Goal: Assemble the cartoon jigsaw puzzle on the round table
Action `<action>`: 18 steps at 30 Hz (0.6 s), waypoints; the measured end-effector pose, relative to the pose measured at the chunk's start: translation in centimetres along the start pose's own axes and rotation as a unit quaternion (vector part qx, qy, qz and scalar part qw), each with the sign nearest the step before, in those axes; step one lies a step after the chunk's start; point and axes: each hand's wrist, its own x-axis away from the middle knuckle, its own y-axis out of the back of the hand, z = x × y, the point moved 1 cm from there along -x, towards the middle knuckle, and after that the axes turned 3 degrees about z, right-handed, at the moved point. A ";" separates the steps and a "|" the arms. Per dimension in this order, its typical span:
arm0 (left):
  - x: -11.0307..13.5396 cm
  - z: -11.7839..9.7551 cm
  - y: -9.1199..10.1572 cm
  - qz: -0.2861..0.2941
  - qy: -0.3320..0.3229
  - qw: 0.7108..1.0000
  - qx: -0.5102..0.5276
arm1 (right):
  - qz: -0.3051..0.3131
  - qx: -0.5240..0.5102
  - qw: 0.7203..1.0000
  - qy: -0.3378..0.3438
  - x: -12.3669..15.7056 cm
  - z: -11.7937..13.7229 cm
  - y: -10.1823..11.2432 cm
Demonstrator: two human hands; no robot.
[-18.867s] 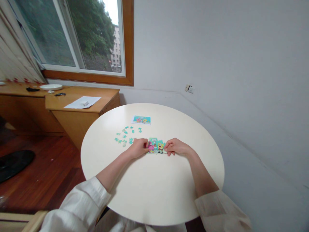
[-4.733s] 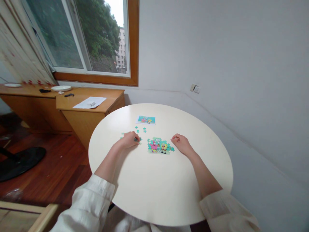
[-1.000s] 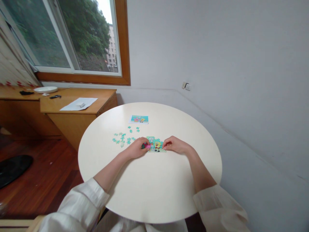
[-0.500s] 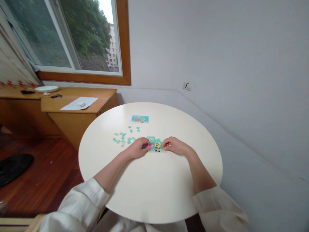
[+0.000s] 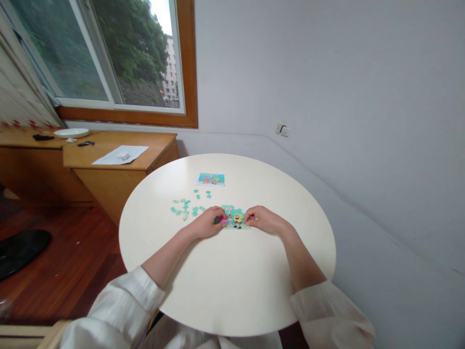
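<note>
A partly joined jigsaw puzzle point(image 5: 238, 219) with cartoon figures, one a yellow square sponge, lies flat on the round white table point(image 5: 225, 281). At its left edge is my left hand point(image 5: 210, 222), fingers curled and closed over the pink part, which they partly cover. My right hand point(image 5: 263, 219) pinches the puzzle's right edge between thumb and fingers. Whether a separate piece sits under either hand's fingertips is hidden. Several loose green puzzle pieces point(image 5: 185, 204) are scattered to the left, beyond my left forearm.
A small picture card point(image 5: 211, 179) with the same cartoon characters lies toward the far side of the table. Left of the table stands a wooden desk point(image 5: 160, 150) bearing a paper sheet point(image 5: 109, 157) and a white plate point(image 5: 71, 133). A wall point(image 5: 327, 121) rises behind and to the right.
</note>
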 end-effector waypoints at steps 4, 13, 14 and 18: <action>0.0 0.2 -0.1 0.000 -0.006 1.000 -0.003 | 0.007 0.027 1.000 0.001 -0.1 -0.1 0.0; 0.0 0.1 0.0 0.001 -0.003 1.000 -0.002 | 0.008 0.029 0.999 0.011 -0.1 -0.2 -0.1; 0.0 0.1 0.0 0.000 -0.003 1.000 -0.001 | 0.007 0.027 1.000 0.008 0.0 -0.1 -0.1; 0.0 0.2 0.0 -0.001 -0.003 1.000 0.001 | 0.008 0.014 1.000 -0.015 0.1 0.0 -0.1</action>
